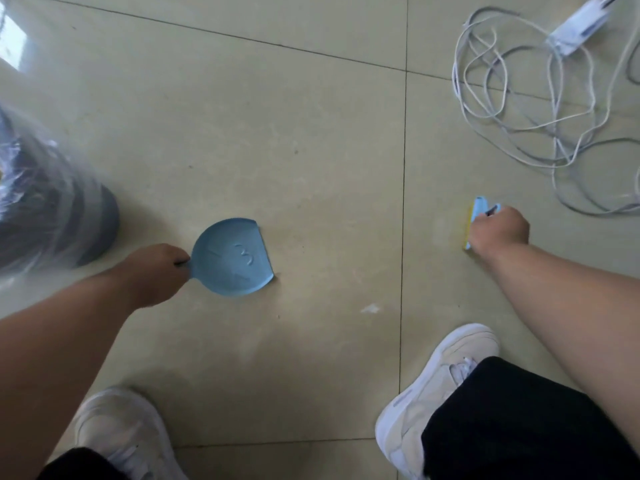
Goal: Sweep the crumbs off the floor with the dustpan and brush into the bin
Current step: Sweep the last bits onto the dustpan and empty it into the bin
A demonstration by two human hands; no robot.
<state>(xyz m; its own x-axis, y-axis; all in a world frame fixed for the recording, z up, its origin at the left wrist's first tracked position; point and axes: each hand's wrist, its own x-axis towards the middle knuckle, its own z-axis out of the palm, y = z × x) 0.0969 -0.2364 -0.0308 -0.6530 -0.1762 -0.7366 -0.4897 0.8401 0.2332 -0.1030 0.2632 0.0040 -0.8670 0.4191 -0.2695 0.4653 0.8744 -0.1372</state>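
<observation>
Left hand (157, 271) closed on the blue dustpan (232, 258), mouth toward 3 o'clock, right hand (498, 232) clamped on the brush (476, 216) there, probably to push the pale crumbs (370, 309) between them leftward; bin (59, 216) at 9 o'clock.

Glossy beige tile floor, daylight from upper left.

Floor (311, 133): large pale tiles, dark thin grout lines (403, 202) crossing; faint scuffs and specks. Bright window glare (14, 39) reflected at top left corner. White cable (519, 109) lies in loose tangled loops at upper right, running to a white adapter (578, 29) near the top edge.
</observation>
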